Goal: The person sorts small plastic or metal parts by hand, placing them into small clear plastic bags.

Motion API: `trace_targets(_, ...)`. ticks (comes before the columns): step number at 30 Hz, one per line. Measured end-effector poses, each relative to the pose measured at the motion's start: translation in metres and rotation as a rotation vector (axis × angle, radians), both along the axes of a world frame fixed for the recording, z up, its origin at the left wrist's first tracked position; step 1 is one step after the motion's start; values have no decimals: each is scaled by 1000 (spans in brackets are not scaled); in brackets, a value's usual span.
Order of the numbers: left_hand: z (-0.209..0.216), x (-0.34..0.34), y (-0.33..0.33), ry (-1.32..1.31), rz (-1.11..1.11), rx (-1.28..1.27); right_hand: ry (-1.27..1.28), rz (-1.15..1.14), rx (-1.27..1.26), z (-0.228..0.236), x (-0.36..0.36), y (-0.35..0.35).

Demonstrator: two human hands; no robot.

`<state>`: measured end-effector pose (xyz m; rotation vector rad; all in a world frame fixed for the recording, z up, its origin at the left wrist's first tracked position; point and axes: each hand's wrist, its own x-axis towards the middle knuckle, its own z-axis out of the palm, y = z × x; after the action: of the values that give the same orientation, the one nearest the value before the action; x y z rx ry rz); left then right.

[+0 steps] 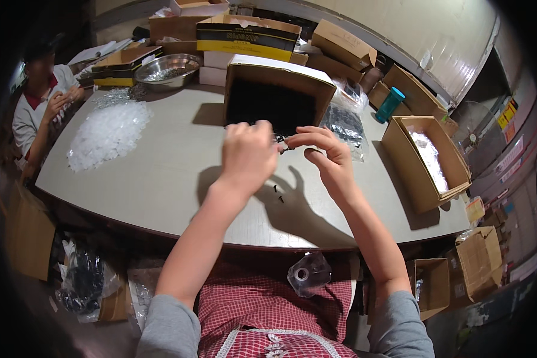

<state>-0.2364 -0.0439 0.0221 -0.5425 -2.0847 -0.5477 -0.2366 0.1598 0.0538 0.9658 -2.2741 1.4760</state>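
Observation:
My left hand (249,156), smeared by motion, is curled in front of an open cardboard box (326,98) tipped toward me. Its fingertips are mostly hidden, and what they hold cannot be made out. A dense mass of small black pieces (271,107) fills the box. Just to the right, my right hand (331,156) reaches in with fingers stretched and thumb apart. Between the two hands, by the box's lower edge, are a few small black pieces (283,142). Nearer me on the table, two small black screws (275,188) lie below my hands.
A pile of clear plastic pieces (108,136) covers the table's left, with a metal bowl (168,71) behind it. At right stand a cardboard box (409,173) and a teal bottle (390,105). Bagged black parts (346,125) lie between. Another person (42,98) sits at far left.

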Motion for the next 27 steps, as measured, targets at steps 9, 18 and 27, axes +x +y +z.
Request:
trace_targets(9, -60, 204, -19, -240, -324, 235, 255, 99, 978, -69, 24, -25)
trace_targets(18, -166, 234, 50, -932, -427, 88, 90, -161, 960, -75, -39, -24)
trace_targets(27, -194, 206, 113, -1284, -391, 391, 155, -84, 906, -65, 74, 29)
